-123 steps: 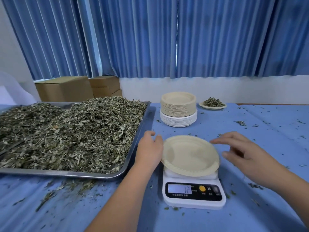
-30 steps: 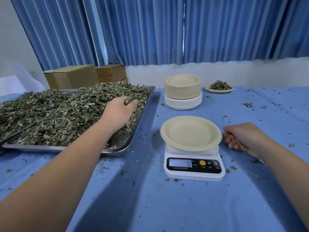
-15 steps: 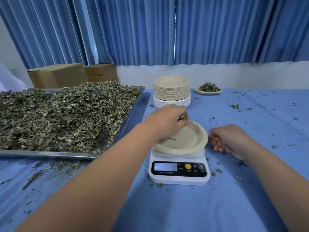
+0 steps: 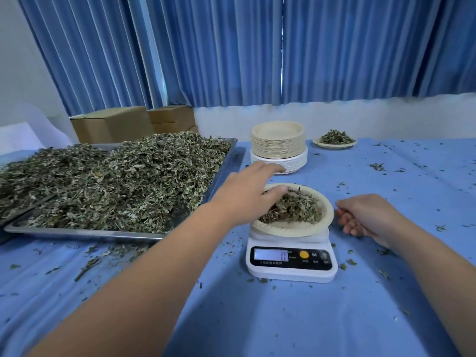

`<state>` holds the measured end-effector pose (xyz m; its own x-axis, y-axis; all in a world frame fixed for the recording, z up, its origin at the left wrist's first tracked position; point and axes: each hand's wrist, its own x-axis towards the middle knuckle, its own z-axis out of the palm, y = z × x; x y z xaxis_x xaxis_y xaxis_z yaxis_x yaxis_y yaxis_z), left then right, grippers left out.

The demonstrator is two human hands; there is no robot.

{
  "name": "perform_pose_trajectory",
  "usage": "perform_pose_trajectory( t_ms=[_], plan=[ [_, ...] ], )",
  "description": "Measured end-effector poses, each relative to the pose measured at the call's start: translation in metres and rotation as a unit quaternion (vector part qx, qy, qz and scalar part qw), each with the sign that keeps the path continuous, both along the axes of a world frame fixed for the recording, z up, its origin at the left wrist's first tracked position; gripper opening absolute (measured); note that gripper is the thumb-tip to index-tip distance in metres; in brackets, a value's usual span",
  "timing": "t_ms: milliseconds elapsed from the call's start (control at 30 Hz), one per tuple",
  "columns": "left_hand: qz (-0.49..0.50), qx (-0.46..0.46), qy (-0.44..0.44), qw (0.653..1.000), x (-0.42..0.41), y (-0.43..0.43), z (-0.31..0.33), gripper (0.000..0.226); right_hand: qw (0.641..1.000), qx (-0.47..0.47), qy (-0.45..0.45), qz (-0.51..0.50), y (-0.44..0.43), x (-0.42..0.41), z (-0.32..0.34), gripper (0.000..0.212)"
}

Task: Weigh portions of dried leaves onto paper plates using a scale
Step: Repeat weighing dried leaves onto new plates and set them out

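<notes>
A white digital scale (image 4: 291,264) stands on the blue table, its display reading 0. A tan paper plate (image 4: 319,226) rests on it with a small heap of dried leaves (image 4: 296,208). My left hand (image 4: 247,194) hovers over the plate's left side, fingers spread and the thumb touching the leaves. My right hand (image 4: 368,215) rests on the table just right of the plate, fingers curled with nothing in them. To the left, a big metal tray (image 4: 85,234) holds a large pile of dried leaves (image 4: 116,179).
A stack of paper plates (image 4: 279,145) stands behind the scale. A filled plate of leaves (image 4: 334,140) sits at the back right. Cardboard boxes (image 4: 113,123) stand behind the tray. Leaf crumbs lie scattered over the blue tablecloth (image 4: 283,318). Blue curtains hang behind.
My left hand took leaves from the tray, carried them to the plate and let them go; the plate now holds a heap. The right hand stayed curled beside the scale.
</notes>
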<state>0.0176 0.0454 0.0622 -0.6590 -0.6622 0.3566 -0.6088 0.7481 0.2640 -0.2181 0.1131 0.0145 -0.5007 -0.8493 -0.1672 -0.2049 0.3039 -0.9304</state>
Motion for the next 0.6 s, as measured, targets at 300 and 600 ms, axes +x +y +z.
perform_pose_trajectory(
  t_ms=[300, 600],
  plan=[
    [-0.017, 0.104, 0.067, 0.992, -0.008, 0.010, 0.002, 0.031, 1.000, -0.008, 0.013, 0.002, 0.002, 0.002, -0.001, 0.025],
    [0.041, -0.026, 0.063, 0.997, 0.026, 0.003, 0.010, 0.028, 1.000, -0.010, 0.019, 0.007, 0.002, 0.000, -0.002, 0.026]
  ],
)
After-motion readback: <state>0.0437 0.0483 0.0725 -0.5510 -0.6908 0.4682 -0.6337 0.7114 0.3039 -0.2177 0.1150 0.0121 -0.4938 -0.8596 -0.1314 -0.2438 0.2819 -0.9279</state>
